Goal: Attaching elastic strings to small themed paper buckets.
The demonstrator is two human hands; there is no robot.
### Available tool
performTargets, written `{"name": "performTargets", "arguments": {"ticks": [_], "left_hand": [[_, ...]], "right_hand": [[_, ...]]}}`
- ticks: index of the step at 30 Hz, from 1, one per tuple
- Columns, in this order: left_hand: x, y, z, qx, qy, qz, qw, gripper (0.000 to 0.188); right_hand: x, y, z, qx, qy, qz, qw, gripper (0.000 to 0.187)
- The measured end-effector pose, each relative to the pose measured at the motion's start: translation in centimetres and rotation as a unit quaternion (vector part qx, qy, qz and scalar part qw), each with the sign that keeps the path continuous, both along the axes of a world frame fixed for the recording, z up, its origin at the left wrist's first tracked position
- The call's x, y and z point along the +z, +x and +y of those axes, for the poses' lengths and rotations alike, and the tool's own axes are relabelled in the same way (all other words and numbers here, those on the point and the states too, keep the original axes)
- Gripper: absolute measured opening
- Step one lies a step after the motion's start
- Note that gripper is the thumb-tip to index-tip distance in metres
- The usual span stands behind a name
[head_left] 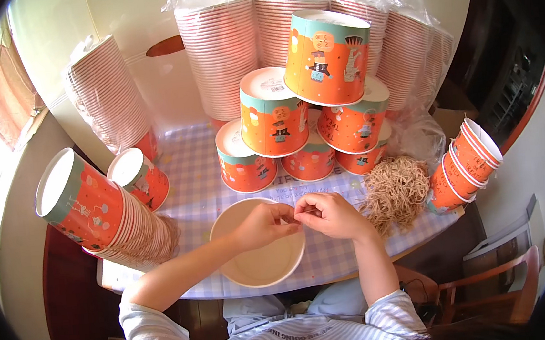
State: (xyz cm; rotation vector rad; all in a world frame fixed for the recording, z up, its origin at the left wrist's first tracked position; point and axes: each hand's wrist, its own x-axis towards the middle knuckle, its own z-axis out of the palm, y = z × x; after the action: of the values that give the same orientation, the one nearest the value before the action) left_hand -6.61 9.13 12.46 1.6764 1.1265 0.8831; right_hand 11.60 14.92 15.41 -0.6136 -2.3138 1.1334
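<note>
6 stacked tubs (pixel 282 127) block beyond the bowl (pixel 258 266); leftward, tablecloth (pixel 188 174) lies open.

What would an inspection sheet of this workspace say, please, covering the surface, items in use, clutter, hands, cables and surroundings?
Surface: checked cloth over the table, mostly covered by containers.
Job's things: large pale tub, open side up, beneath the hands; tan stringy pile right of it.
Clutter: orange tub pyramid, upside down in three tiers; bagged stacks behind; nested stacks at left and right.
Hands: left hand and right hand close together, fingertips pinched; anything between them is too small to tell.
Cables: none clear; a thin dark line near the chair could be one.
Surroundings: curtain at left, chair at lower right.
</note>
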Motion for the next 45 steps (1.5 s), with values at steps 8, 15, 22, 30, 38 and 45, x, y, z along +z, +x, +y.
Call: {"name": "performTargets", "arguments": {"ticks": [8,15,22,30,38,45], "left_hand": [[0.0,-0.3,0.9,-0.034,-0.122,-0.131,0.983,0.015],[-0.1,-0.3,1.1,-0.048,-0.131,-0.137,0.981,0.015],[-0.3,-0.1,1.2,-0.034,-0.139,-0.152,0.978,0.015],[-0.4,-0.2,1.5,0.023,-0.167,-0.164,0.972,0.014],[-0.7,-0.6,1.3,0.043,-0.176,-0.170,0.969,0.011],[-0.7,0.0,1.5,0.054,-0.112,-0.114,0.986,0.013]], "right_hand": [[-1.4,1.2,0.6,-0.040,-0.021,0.128,0.991,0.009],[-2.5,1.2,-0.5,-0.093,0.124,0.091,0.984,0.012],[-3.4,1.1,-0.2,-0.094,0.148,0.072,0.982,0.010],[-3.0,0.8,-1.5,-0.129,0.200,0.079,0.968,0.009],[-3.2,0.2,-1.7,-0.106,0.226,0.042,0.967,0.011],[-3.6,0.1,-0.9,-0.125,0.184,0.052,0.974,0.012]]}}
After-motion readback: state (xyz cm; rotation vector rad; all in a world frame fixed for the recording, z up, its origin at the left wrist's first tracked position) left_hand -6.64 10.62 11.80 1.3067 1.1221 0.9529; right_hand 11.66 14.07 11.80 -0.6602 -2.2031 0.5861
